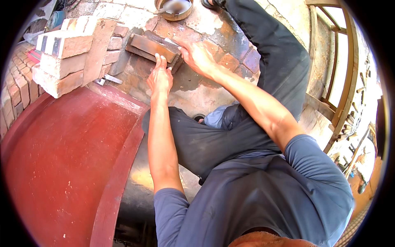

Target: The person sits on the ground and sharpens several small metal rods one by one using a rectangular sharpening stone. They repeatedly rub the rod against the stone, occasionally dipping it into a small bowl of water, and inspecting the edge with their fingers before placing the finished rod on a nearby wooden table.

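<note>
A rust-brown rectangular block (150,47), with a darker piece beneath, lies on the paving at upper centre. My left hand (159,78) reaches up to its near side; two fingers are extended against the block's edge, the others partly bent. My right hand (192,56) is closed on a pale, flat, narrow piece (170,40) at the block's right end, mostly hidden by the fingers. Just behind the block, a round pan (175,15) holds dark contents and a handled utensil.
Brick stacks (70,61) stand left of the block. A red painted panel (61,160) fills the lower left. My dark-trousered leg (279,61) lies along the right, beside a wooden frame (343,99). Small metal pieces (113,79) lie near the bricks.
</note>
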Action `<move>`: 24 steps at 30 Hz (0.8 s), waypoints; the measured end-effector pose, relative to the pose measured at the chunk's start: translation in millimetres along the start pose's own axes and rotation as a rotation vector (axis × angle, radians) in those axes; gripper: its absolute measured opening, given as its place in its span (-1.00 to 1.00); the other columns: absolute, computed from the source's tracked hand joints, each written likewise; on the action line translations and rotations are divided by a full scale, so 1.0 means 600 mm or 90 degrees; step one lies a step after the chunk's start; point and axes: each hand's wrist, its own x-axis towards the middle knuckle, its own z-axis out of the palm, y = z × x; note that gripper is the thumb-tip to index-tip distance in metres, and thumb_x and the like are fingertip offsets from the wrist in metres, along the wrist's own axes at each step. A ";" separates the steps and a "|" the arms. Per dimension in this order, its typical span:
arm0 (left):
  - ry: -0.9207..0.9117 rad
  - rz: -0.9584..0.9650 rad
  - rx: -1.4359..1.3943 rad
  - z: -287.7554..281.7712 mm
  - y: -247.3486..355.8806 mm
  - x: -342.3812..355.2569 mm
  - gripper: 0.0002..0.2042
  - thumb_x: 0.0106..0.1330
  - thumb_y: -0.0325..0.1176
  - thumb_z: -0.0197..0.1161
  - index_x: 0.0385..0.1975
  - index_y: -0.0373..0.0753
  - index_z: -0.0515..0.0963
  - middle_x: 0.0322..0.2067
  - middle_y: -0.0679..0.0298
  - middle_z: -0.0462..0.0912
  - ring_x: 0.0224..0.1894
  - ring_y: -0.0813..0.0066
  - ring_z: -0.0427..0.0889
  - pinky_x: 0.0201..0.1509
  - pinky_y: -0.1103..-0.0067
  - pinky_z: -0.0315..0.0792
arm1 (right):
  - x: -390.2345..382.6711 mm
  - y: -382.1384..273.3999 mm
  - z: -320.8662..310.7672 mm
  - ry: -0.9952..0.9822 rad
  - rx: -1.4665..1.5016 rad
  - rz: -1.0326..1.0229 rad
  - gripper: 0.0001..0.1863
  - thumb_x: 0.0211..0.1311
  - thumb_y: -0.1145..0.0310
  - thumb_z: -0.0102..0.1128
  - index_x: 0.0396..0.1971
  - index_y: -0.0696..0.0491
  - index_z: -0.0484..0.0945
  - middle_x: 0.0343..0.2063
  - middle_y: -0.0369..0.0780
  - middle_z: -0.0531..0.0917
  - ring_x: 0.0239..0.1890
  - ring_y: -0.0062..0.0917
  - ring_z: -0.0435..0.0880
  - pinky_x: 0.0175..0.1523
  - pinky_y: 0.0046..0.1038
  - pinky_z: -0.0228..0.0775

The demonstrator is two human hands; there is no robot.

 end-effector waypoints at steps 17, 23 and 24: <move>0.073 0.038 -0.786 -0.077 0.305 -0.411 -0.56 0.65 -0.12 0.10 0.28 -0.34 0.55 -0.10 0.17 0.75 -0.07 0.52 0.70 0.08 0.51 0.55 | -0.209 -0.122 -0.222 -0.170 0.742 0.132 -0.66 0.68 0.31 -0.04 0.16 0.25 0.54 -0.16 -0.21 0.73 -0.12 -0.54 0.77 -0.07 -0.53 0.64; 0.202 0.037 -0.747 -0.058 0.331 -0.458 -0.62 0.64 -0.15 0.14 0.15 -0.39 0.57 -0.13 0.24 0.71 -0.10 0.55 0.60 -0.03 0.55 0.50 | -0.296 -0.155 -0.270 -0.237 0.707 0.029 -0.69 0.62 0.39 0.07 0.12 0.27 0.64 -0.11 -0.21 0.77 -0.08 -0.63 0.72 -0.02 -0.53 0.60; 0.219 0.045 -0.742 -0.070 0.332 -0.464 -0.65 0.64 -0.19 0.16 0.11 -0.39 0.58 -0.18 0.26 0.71 -0.19 0.58 0.61 -0.12 0.56 0.50 | -0.307 -0.162 -0.281 -0.204 0.697 0.007 -0.71 0.59 0.38 0.15 0.09 0.23 0.68 -0.17 -0.23 0.78 -0.14 -0.69 0.69 -0.06 -0.57 0.58</move>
